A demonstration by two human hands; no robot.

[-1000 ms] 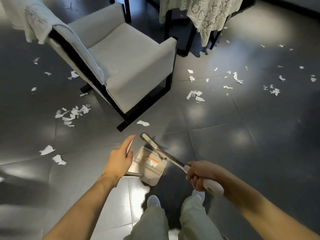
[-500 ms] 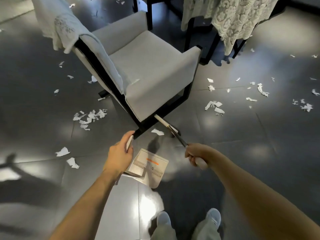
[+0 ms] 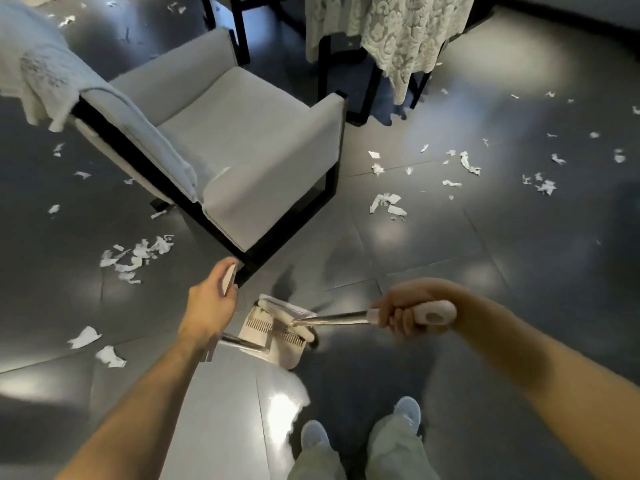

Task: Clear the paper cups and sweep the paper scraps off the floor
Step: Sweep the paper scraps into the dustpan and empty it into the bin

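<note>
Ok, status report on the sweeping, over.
Left hand grips dustpan handle, right hand grips broom. Broom head at the dustpan. Paper scraps litter floor both sides. Armchair close ahead.

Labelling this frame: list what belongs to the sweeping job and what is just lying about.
Job: broom in the right hand; dustpan in the left hand; scattered paper scraps.
Lying about: armchair; throw draped on it; lace tablecloth.

Dark glossy tile floor (image 3: 519,271): paper scraps (image 3: 138,254) scattered either side of grey armchair (image 3: 242,140).
</note>
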